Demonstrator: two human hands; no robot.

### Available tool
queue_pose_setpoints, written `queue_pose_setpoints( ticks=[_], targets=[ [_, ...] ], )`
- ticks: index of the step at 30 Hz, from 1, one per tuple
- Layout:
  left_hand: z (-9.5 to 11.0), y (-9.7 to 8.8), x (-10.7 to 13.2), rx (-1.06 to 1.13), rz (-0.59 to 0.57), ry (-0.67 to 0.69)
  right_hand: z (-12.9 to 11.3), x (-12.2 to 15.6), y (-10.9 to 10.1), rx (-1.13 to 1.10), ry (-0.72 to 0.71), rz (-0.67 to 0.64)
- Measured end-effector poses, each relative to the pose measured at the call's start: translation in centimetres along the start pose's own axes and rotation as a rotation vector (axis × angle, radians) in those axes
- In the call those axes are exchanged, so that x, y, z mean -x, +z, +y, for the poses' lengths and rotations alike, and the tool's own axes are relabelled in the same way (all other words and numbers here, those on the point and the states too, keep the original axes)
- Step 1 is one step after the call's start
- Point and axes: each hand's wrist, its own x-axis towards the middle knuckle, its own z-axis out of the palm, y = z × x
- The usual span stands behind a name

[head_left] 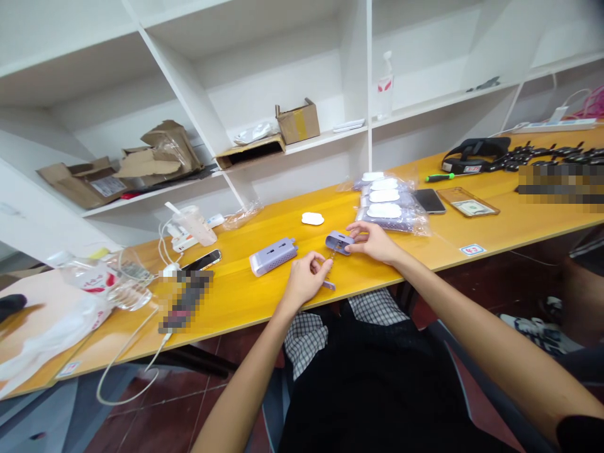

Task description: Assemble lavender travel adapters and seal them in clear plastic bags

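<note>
My right hand (pixel 375 242) pinches a small lilac plastic housing (pixel 338 241) just above the yellow table (pixel 264 302). My left hand (pixel 304 279) is closed in a pinch on a thin small tool or part (pixel 329 285) whose tip points at the housing. A longer lilac power-strip body (pixel 273 257) lies to the left of my hands. A white oval cap (pixel 313 218) rests on the table behind them. Beyond my right hand sits a stack of bagged lilac and white parts (pixel 389 204).
Two phones (pixel 430 201) (pixel 202 261), a green screwdriver (pixel 446 177), a clear case holding a banknote (pixel 468 206) and black straps (pixel 476 154) lie on the right. A plastic cup (pixel 195 225), white cables (pixel 136 358) and plastic bags (pixel 56 314) crowd the left. White shelves hold cardboard boxes (pixel 297 121).
</note>
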Motion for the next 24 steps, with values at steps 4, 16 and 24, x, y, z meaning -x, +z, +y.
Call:
queue_pose_setpoints(
  ticks=[4,16,24],
  targets=[
    [-0.4,0.0,-0.1,0.049,0.054,-0.006,0.4,-0.3,-0.1,-0.004,0.033,0.042],
    [-1.6,-2.2,-0.5,-0.206,0.391,0.215,0.5,-0.4,-1.2,0.525,-0.074,0.194],
    [-5.9,-8.6,-1.1,-0.599,0.132,-0.121,0.0,-0.2,-1.1,0.656,-0.136,0.184]
  ],
)
